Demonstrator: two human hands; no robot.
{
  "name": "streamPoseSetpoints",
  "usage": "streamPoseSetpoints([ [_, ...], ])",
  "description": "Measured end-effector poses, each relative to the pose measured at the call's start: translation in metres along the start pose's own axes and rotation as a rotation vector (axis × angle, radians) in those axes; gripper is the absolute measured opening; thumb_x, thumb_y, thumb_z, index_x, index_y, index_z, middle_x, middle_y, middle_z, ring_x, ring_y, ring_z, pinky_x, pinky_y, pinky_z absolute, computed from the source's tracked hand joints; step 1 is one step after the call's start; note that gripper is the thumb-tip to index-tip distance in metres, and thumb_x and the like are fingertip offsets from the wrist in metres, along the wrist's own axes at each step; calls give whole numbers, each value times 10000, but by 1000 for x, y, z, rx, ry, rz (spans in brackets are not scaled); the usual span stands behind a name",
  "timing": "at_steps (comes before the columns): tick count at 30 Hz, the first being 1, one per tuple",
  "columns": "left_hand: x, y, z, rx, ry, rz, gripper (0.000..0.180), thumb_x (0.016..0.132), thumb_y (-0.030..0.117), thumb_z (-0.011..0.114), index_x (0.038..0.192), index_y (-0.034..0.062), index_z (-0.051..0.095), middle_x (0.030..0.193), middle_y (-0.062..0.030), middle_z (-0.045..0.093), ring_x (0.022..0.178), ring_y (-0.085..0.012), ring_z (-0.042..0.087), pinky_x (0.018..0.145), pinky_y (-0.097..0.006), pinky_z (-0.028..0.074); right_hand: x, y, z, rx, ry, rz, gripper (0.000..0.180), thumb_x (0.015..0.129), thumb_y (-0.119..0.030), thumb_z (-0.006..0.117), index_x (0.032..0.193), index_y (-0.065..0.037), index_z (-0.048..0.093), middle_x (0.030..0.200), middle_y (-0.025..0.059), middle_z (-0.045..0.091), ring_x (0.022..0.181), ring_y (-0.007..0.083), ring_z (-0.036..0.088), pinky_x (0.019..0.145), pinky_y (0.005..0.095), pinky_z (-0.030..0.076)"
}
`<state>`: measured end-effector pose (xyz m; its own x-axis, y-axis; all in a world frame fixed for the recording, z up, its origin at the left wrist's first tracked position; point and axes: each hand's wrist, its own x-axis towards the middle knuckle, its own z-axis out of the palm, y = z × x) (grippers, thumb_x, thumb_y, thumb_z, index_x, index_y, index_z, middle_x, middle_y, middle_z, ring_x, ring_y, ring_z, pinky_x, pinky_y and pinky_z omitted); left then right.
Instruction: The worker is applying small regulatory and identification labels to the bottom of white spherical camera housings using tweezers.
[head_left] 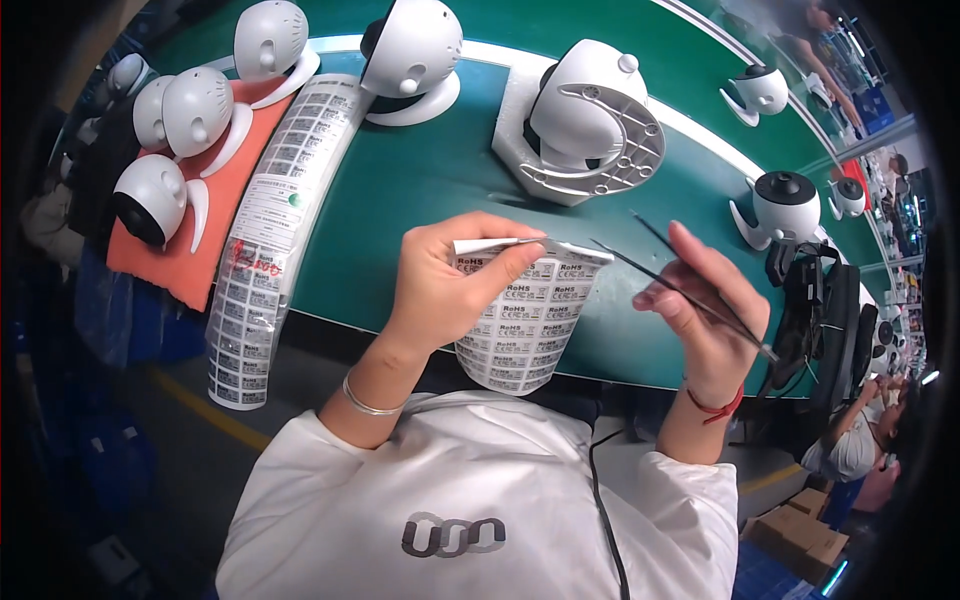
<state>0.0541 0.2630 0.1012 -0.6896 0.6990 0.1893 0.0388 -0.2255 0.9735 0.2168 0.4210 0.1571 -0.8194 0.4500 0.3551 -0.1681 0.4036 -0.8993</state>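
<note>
My left hand point(445, 275) pinches the top edge of a sheet of printed labels point(515, 335), folded over at the top and hanging down past the table's near edge. In my right hand point(712, 315) is a pair of dark tweezers point(640, 267), its two tips apart and pointing toward the sheet's upper right corner. The tips look clear of the sheet. Just beyond my hands, a white rounded camera-like device point(575, 120) lies tipped on a white block point(512, 135), its grey ribbed underside facing me.
More white devices stand at far left on an orange mat point(160, 255), one point(415, 50) at the back and another point(785, 205) at right. A long label strip point(285, 185) overhangs the green table point(400, 190). Black straps point(830, 320) lie at the right edge. People work farther right.
</note>
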Motion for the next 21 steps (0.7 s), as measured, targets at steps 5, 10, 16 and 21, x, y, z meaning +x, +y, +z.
streamPoseSetpoints([
  [5,1,-1,-1,48,-13,31,117,812,13,717,926,-9,712,849,-71,714,742,-78,642,655,-211,513,11,-6,15,-197,-59,-248,378,722,57,733,1092,-3,685,970,141,638,868,201,643,732,289,517],
  [10,2,-2,0,86,-58,77,155,809,-27,695,963,-8,701,892,-84,714,784,-86,650,692,-218,521,17,-7,17,-327,-127,-278,310,701,58,732,1005,8,698,940,149,665,862,261,667,736,316,533],
  [16,2,-2,0,142,-88,115,247,799,-90,663,1038,-29,659,960,-120,714,893,-134,668,784,-254,537,17,-7,18,-363,-131,-306,257,679,73,732,927,12,700,843,124,676,803,260,679,715,317,536],
  [21,-1,-1,-4,204,-143,70,469,819,-91,640,1265,-25,508,994,-136,710,923,-130,657,808,-240,515,19,-4,15,-385,-135,-378,273,645,98,721,904,15,698,819,115,673,792,260,681,709,330,540],
])
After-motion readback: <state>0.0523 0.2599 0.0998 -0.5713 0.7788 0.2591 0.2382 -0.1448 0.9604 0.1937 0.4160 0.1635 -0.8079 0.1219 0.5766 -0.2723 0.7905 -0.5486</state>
